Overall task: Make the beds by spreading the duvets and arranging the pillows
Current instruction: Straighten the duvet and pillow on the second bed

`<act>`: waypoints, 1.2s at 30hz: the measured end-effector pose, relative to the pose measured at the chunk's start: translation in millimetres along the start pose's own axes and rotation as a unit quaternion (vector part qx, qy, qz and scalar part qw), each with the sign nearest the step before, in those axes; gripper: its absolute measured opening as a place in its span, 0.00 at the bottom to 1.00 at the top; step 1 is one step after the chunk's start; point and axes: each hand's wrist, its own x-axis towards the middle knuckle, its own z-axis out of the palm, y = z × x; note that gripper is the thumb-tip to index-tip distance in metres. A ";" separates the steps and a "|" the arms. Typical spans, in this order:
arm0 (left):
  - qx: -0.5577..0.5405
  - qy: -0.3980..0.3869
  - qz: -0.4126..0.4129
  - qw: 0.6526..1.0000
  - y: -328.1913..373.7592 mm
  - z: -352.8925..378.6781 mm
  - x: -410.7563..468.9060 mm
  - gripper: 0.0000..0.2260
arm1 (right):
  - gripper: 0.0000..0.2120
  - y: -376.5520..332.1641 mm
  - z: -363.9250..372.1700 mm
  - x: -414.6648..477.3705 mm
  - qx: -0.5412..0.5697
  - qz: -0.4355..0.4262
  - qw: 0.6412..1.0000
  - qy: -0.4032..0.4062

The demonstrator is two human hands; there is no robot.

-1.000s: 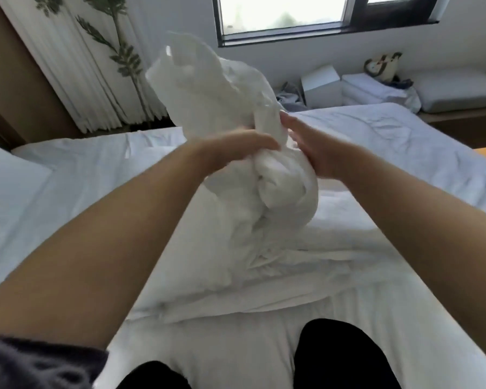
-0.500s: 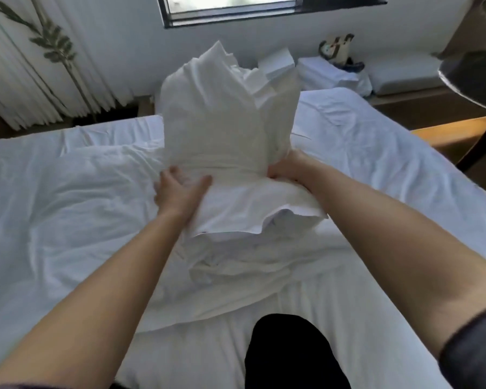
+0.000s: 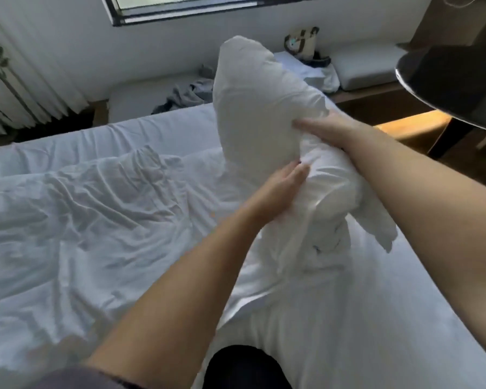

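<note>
Grip: left hand (image 3: 282, 184) and right hand (image 3: 327, 128), fingers straight, press one bedding bundle (image 3: 253, 108) over one bed (image 3: 376, 318).

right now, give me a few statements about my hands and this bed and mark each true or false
1. The left hand and the right hand both touch the white bedding bundle. True.
2. The bundle lies flat on the bed. False: it stands raised on end between the hands, and only its lower folds reach the bed.
3. The bed's left side is smooth. False: it is heavily creased.
4. A dark round tabletop shows at the upper right. True.
5. Grey clothes lie beyond the far edge of the bed. True.
</note>
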 end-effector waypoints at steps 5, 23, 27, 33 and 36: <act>0.204 -0.035 0.047 0.977 -57.9 28.8 -4.2 0.23 | 0.53 95.8 -1.9 20.7 -0.186 0.146 0.967 0.091; 0.478 0.197 -0.181 0.837 -217.0 -170.9 -212.5 0.42 | 0.31 -3.9 248.6 -105.5 -0.046 -0.036 0.956 -0.289; 0.497 0.240 -0.274 0.787 -256.9 -228.8 -266.5 0.38 | 0.37 -21.8 287.8 -116.1 0.049 0.123 0.920 -0.368; 0.475 0.279 -0.325 0.768 -269.0 -259.9 -298.4 0.32 | 0.24 -61.8 281.0 -116.6 0.169 0.022 0.957 -0.235; 0.452 0.320 -0.244 0.796 -238.3 -265.6 -271.1 0.35 | 0.23 -98.0 223.9 -103.2 0.143 -0.053 0.974 -0.167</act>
